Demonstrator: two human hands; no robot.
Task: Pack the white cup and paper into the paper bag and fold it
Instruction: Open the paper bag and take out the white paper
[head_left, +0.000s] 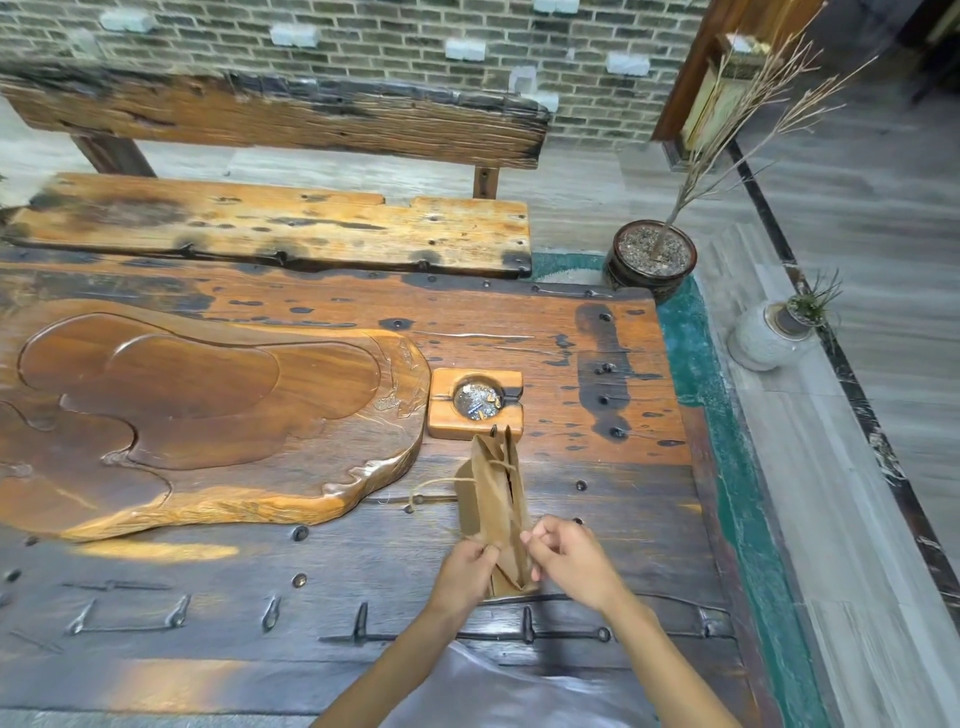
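A brown paper bag with twine handles lies flattened lengthwise on the dark wooden table, its far end pointing at the ashtray. My left hand pinches the bag's near left edge. My right hand grips the near right edge, fingers curled around the paper. The near end of the bag is spread slightly between both hands. No white cup and no loose paper show anywhere in view; whether anything is inside the bag is hidden.
A wooden ashtray block with ash sits just beyond the bag. A large carved wooden tea tray fills the table's left. A wooden bench stands behind. Two potted plants stand on the floor to the right.
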